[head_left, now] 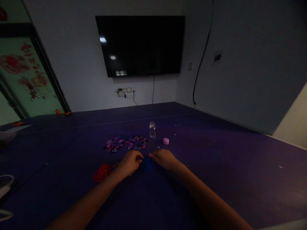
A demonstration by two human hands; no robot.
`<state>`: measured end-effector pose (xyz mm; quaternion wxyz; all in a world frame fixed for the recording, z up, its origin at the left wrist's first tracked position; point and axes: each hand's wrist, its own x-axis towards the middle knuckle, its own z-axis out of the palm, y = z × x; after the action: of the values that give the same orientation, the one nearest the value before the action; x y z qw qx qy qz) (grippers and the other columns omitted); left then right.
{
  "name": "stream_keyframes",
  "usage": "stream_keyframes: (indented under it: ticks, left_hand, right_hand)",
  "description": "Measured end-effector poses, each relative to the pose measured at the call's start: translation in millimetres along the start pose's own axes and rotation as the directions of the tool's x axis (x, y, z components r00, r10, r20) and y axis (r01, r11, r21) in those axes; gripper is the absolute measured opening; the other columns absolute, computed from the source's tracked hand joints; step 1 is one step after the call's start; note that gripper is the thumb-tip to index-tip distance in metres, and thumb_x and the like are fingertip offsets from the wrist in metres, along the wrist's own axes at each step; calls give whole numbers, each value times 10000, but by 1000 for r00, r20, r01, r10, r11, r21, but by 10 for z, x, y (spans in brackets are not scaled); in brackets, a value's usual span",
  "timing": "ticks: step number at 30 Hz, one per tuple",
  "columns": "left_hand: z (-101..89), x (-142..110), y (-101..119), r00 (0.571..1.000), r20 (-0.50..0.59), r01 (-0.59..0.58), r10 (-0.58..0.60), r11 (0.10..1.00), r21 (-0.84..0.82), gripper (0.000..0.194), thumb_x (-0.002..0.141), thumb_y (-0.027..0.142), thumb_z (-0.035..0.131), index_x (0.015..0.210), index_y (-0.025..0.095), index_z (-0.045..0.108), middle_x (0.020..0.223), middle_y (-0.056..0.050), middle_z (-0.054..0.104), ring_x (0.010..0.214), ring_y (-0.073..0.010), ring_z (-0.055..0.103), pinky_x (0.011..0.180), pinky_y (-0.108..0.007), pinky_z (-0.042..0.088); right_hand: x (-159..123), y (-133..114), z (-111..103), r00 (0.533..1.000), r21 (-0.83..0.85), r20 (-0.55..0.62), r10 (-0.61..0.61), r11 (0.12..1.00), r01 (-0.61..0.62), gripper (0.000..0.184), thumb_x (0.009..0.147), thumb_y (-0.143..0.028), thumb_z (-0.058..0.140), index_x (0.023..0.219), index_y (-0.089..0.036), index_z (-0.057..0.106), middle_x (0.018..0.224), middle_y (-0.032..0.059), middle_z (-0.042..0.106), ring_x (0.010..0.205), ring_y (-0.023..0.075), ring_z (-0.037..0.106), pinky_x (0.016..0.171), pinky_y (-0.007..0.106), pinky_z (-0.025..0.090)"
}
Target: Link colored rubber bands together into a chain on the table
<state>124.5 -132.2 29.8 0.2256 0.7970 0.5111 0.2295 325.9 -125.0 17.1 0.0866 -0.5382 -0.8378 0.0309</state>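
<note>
In the head view my left hand (131, 162) and my right hand (165, 158) face each other low over the purple surface. Between them lies a dark blue bundle of bands (147, 162), with fingertips at its left and right edges. The fingers of both hands are curled in and look pinched on it, though the dim light hides the exact grip. Beside my left forearm sits a red bundle of bands (102, 172). Loose small hair ties (124, 142) in pink, black, blue and white are scattered beyond my left hand.
Past my hands stand a clear plastic bottle (152, 131) and a small pink roll (166, 141). White scraps dot the purple surface (223, 166). A white cable-like object (5, 191) is at the left edge. The far wall carries a television (144, 46).
</note>
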Motion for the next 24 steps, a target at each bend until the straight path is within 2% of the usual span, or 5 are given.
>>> stream_keyframes:
  ticks: [6, 10, 14, 19, 24]
  left_hand:
    - [-112, -21, -2, 989, -141, -71, 51, 988, -137, 184, 804, 190, 501, 857, 166, 675, 783, -28, 695, 615, -130, 635, 596, -248, 494]
    - [-249, -91, -129, 888, -422, -156, 183, 983, 98, 158, 814, 271, 542, 737, 178, 643, 733, -24, 668, 676, -151, 609, 671, -272, 478]
    - [-477, -93, -527, 794, -572, -80, 203, 969, 233, 199, 828, 334, 532, 722, 191, 621, 758, -33, 659, 742, -179, 607, 717, -296, 469]
    - [-763, 82, -1180, 805, -586, 10, 94, 985, 173, 208, 795, 354, 537, 737, 185, 643, 776, -50, 669, 742, -200, 617, 711, -313, 475]
    - [-790, 186, -1603, 806, -590, -7, 47, 998, 69, 231, 781, 379, 545, 721, 185, 655, 788, -54, 681, 766, -197, 624, 750, -311, 482]
  right_hand:
    - [-12, -13, -40, 999, -64, -35, 31, 997, -33, 495, 977, -406, 265, 874, -171, 688, 856, 97, 715, 788, 208, 668, 613, 254, 373]
    - [-4, -19, -31, 999, -93, -47, 10, 996, -14, 467, 969, -417, 294, 873, -170, 679, 867, 104, 711, 779, 208, 665, 620, 255, 381]
    - [3, -21, 18, 997, -82, -70, 16, 996, -22, 452, 965, -427, 314, 845, -174, 669, 835, 102, 705, 753, 192, 660, 623, 247, 375]
    - [7, 13, 61, 982, -14, -187, 26, 999, -29, 385, 964, -386, 340, 844, -182, 643, 838, 70, 693, 763, 170, 646, 610, 235, 351]
    - [181, -86, -29, 948, 112, -315, 40, 994, -5, 312, 948, -320, 375, 920, -197, 660, 937, 55, 693, 831, 144, 629, 682, 222, 380]
